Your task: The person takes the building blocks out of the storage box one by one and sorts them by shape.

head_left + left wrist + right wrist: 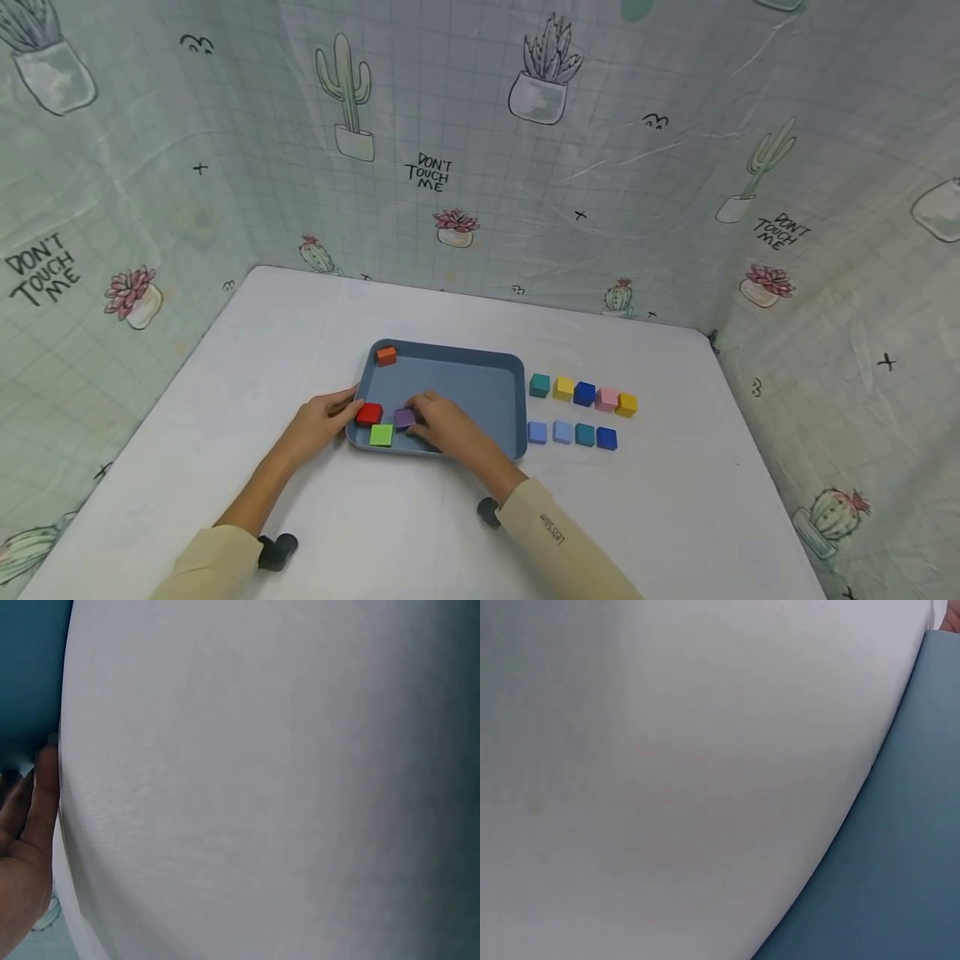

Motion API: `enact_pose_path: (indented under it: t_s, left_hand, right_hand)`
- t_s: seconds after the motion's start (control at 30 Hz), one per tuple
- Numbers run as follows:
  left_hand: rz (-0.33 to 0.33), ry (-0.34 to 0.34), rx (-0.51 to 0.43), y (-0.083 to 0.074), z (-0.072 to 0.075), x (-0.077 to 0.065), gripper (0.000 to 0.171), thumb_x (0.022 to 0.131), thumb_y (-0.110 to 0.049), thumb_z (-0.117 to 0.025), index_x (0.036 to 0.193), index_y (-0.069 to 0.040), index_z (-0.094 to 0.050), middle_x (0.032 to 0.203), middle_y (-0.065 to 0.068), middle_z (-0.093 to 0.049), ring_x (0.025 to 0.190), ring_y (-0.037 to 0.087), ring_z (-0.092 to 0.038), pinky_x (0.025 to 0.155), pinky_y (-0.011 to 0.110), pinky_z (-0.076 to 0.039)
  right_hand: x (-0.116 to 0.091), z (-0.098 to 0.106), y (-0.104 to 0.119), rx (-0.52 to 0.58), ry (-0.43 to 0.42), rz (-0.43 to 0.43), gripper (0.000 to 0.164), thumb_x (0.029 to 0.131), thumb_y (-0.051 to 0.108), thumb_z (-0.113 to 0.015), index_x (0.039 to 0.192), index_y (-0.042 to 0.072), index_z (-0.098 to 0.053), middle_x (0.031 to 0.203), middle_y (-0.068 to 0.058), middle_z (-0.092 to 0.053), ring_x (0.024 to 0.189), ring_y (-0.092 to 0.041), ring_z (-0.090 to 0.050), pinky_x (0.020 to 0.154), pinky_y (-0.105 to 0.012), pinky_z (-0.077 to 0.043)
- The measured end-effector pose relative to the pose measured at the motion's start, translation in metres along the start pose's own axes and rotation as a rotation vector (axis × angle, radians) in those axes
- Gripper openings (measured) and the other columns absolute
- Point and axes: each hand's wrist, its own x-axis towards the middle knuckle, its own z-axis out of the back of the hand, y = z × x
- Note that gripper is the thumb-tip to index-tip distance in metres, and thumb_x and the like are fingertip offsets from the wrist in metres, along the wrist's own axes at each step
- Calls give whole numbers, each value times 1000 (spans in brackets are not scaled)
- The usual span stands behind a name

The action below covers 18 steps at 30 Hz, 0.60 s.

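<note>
In the head view, my right hand (pixel 447 427) reaches into the blue-grey tray (pixel 480 393) and pinches a purple cube (pixel 405 418) between thumb and fingers. Just left of that cube lie a red block (pixel 369 414) and a light green cube (pixel 381 435). My left hand (pixel 318 425) holds the tray's left rim, its thumb tip beside the red block. From the left wrist view, fingers of the left hand (pixel 30 832) lie along the tray's outer wall. An orange-red block (pixel 386 357) sits in the tray's far left corner.
Right of the tray, two rows of cubes stand on the white table (pixel 675 492). The far row includes a teal cube (pixel 539 385) and a pink cube (pixel 606 399); the near row has light blue, teal and dark blue ones. A patterned curtain (pixel 480 167) surrounds the table.
</note>
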Motion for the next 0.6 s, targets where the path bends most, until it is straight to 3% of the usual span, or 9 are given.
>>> enact_pose_path:
  t_s: [0.6]
  left_hand:
    - [17,5,8,-3,1,-2,63,94,-44,-53,138,1,-45,131,23,-51,118,37,-51,92,47,-45]
  right_hand:
    - [-15,20,-11,45,-27,-52,40,87,25,-69,122,10,-58,106,-1,-58,92,-8,-56,81,-19,-47]
